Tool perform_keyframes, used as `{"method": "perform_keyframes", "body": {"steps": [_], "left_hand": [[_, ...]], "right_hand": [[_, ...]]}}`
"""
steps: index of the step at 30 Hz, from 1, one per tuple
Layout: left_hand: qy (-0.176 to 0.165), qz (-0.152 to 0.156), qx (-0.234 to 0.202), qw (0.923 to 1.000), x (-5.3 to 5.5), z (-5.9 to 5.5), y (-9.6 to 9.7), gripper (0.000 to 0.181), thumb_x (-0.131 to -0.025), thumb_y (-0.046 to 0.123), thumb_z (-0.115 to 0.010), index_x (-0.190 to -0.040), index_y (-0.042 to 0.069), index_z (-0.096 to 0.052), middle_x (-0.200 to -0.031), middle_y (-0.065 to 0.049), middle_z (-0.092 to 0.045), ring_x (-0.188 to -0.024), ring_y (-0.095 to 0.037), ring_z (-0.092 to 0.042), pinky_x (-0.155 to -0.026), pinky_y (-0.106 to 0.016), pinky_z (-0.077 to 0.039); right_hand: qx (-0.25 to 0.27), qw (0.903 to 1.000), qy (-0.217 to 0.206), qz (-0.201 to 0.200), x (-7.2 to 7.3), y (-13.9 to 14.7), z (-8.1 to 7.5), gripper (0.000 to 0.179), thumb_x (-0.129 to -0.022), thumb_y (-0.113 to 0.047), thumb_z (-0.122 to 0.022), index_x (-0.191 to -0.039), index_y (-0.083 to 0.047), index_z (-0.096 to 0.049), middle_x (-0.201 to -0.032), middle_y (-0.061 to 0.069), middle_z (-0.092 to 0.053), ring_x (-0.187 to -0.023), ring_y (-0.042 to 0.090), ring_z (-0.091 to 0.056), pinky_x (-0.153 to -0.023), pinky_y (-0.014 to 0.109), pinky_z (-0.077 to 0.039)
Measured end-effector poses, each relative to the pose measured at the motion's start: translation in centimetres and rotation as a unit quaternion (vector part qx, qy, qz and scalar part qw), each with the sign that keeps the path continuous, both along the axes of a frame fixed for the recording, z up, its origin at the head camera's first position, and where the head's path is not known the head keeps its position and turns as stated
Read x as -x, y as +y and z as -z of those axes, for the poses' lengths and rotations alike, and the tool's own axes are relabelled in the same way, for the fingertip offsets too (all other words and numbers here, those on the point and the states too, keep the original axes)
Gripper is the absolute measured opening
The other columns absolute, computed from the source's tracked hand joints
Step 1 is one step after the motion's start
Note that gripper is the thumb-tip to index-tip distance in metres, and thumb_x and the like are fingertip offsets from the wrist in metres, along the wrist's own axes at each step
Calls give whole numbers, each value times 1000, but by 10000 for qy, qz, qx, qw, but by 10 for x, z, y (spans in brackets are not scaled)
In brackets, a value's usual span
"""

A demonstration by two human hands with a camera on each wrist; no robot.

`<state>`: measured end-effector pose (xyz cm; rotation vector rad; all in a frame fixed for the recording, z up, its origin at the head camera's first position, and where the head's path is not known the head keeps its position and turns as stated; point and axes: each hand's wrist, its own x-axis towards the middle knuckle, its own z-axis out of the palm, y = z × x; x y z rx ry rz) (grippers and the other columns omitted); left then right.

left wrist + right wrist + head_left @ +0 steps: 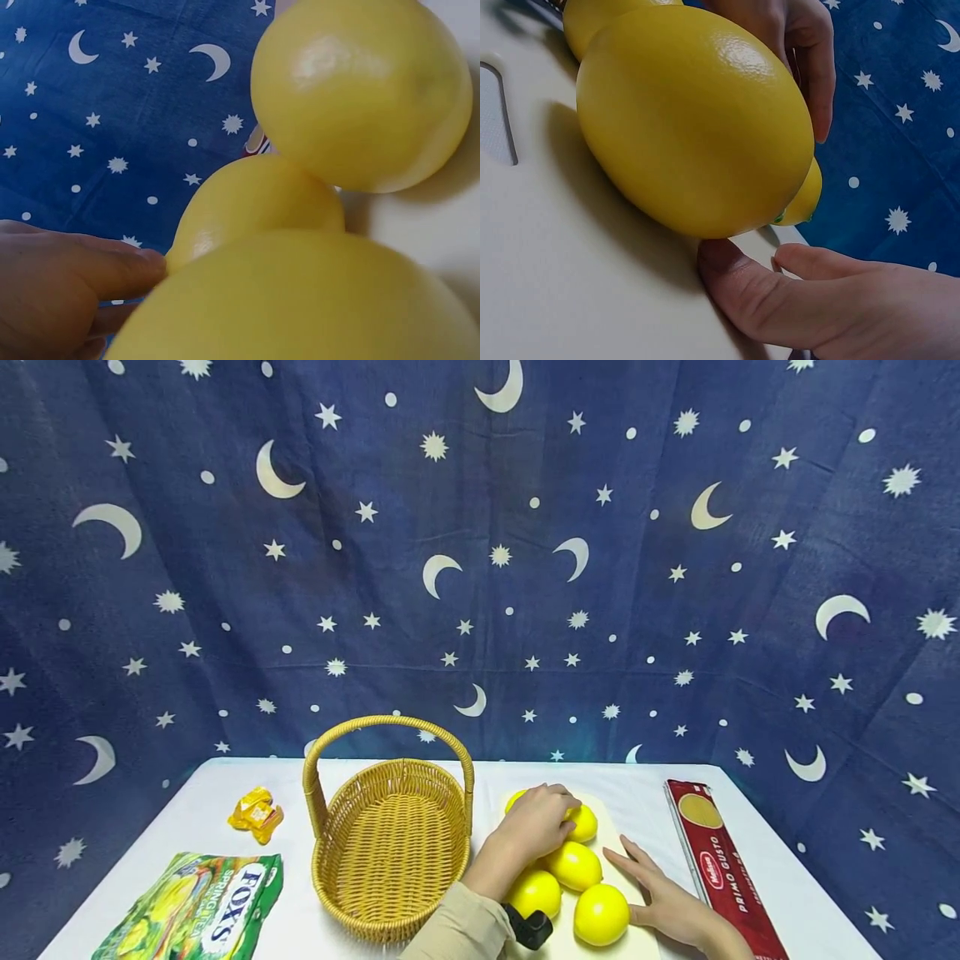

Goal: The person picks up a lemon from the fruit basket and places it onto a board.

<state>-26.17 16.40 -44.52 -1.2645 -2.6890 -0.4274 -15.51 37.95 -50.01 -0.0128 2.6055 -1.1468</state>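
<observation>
Several yellow lemons lie bunched on a cream cutting board point(630, 941). My left hand point(538, 820) reaches over the bunch, its fingers and thumb bent around a lemon point(583, 823) at the back right. Another lemon point(514, 799) shows partly behind that hand. Near the front, a lemon point(602, 915) sits close to my right hand point(669, 902), which rests at the board's right edge with fingers spread. In the right wrist view the right thumb point(739, 289) reaches the underside of a large lemon point(694, 124).
A wicker basket point(324, 870) with a tall handle stands left of the board. Farther left lie an orange wrapped packet point(257, 815) and a green Fox's bag point(197, 906). A long red pasta package point(726, 870) lies on the right. A starry blue curtain point(480, 610) hangs behind the table.
</observation>
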Motion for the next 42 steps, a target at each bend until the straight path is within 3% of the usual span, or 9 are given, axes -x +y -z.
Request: {"method": "perform_keyframes", "body": {"steps": [25,33,42], "left_hand": [[-36,-209,-437,9988,3,0,-8,29,-92,29,-61,-120,22,-67,-117,7,-65,-108,-9,-61,-97,-26,-48],[-344,-318,-722,9963,0,7,-15,31,-92,29,-60,-122,23,-65,-119,8,-64,-111,-10,-60,-97,-28,-49],[-240,-291,-920,9950,-4,20,-38,29,-92,24,-60,-120,19,-67,-116,6,-65,-108,-10,-60,-95,-26,-50]], "right_hand": [[-65,9997,220,-13,13,11,10,81,-77,-34,-74,-147,-18,-37,-157,23,-6,-140,51,-7,-103,74,-3],[39,9997,225,13,13,14,23,80,-77,-30,-74,-147,-18,-37,-157,23,-5,-140,51,-6,-103,73,-3],[447,9986,146,248,24,16,30,79,-78,-30,-73,-147,-22,-36,-158,20,-4,-142,49,-2,-106,69,-2]]}}
